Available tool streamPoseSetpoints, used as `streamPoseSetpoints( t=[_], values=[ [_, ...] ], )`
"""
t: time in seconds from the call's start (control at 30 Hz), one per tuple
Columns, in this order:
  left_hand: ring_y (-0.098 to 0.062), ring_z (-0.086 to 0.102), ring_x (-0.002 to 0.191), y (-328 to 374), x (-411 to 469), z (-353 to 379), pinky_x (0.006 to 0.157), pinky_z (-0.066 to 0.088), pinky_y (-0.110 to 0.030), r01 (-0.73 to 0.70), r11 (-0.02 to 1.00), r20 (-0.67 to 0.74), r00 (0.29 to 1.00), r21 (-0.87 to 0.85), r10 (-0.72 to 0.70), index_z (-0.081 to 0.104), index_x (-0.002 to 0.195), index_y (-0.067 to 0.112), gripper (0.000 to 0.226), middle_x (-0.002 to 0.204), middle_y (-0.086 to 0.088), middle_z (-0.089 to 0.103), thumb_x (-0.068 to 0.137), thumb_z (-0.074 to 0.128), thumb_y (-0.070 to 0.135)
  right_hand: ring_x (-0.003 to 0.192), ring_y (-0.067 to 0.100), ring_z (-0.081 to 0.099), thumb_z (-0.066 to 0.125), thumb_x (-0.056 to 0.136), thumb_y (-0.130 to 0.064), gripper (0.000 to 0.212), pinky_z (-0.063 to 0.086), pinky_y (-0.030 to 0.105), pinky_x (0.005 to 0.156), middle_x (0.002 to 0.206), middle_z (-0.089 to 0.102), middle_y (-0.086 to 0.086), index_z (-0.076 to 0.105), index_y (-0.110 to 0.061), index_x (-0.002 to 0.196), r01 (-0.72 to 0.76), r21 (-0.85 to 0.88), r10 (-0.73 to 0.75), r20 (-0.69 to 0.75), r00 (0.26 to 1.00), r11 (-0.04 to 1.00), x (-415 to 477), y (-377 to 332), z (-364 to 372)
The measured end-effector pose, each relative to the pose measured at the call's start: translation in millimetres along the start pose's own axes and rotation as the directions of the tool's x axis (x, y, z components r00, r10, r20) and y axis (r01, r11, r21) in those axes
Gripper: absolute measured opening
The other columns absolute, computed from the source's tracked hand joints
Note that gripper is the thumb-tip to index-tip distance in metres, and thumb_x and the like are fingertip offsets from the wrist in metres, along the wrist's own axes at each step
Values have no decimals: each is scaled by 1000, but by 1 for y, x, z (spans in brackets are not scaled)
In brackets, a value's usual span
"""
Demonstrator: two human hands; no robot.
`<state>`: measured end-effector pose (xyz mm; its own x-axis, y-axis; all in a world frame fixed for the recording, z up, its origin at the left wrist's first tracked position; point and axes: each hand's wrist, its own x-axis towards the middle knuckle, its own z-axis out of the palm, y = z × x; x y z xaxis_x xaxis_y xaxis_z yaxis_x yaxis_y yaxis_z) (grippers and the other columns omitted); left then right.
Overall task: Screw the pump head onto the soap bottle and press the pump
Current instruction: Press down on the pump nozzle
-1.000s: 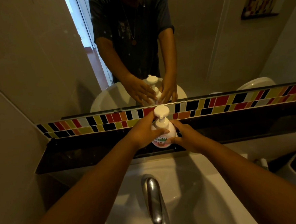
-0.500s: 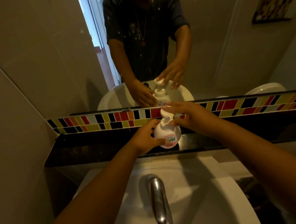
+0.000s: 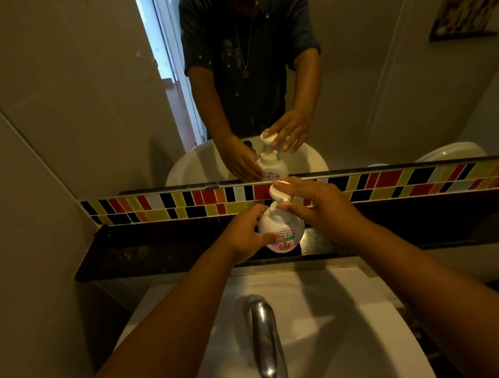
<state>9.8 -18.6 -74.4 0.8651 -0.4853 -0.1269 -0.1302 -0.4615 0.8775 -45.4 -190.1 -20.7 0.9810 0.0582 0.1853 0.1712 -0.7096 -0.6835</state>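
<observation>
A round white soap bottle (image 3: 283, 227) with a pink label stands upright on the dark ledge (image 3: 164, 251) behind the sink. Its white pump head (image 3: 278, 193) sits on top of the neck. My left hand (image 3: 247, 233) wraps the bottle's left side and holds it. My right hand (image 3: 314, 205) is at the pump head, with the fingertips on its top and the thumb under the nozzle. The mirror above repeats both hands and the bottle.
A chrome tap (image 3: 265, 341) rises over the white basin (image 3: 355, 329) directly below my arms. A strip of coloured mosaic tiles (image 3: 419, 181) runs behind the ledge, under the mirror (image 3: 352, 78). A grey tiled wall (image 3: 22, 204) closes the left side.
My right hand has left the bottle's right side and risen to the pump head, where its fingers now rest. My left hand keeps its hold on the bottle. The view has drifted slightly.
</observation>
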Motion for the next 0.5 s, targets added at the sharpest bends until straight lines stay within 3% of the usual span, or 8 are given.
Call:
streamPoseSetpoints(
  t=[0.2,0.33,0.5],
  values=[
    [-25,59,117,1,-1,-1,95,54,-48,21,999,10,1000,-36,-21,52,125,20,58,130,-6,60,75,79,10,135,21,44,60,86,-33,49,39,41,109,145,49,4,51,-25,133,21,33,-20,-13,1000,999,-5,-1,3],
    [-25,60,116,1,0,-5,94,54,-46,26,999,21,999,-31,-25,53,126,18,59,129,-6,61,74,80,9,135,21,43,61,85,-34,52,41,48,109,146,49,4,49,-27,135,0,38,0,1,1000,999,-2,0,4],
    [-26,60,115,-3,7,-31,93,54,-47,28,999,-47,999,20,-27,53,125,19,60,127,-7,61,73,80,6,133,26,44,63,85,-32,60,38,48,110,145,48,9,41,-24,141,-67,84,65,25,998,994,19,-12,10]
  ],
)
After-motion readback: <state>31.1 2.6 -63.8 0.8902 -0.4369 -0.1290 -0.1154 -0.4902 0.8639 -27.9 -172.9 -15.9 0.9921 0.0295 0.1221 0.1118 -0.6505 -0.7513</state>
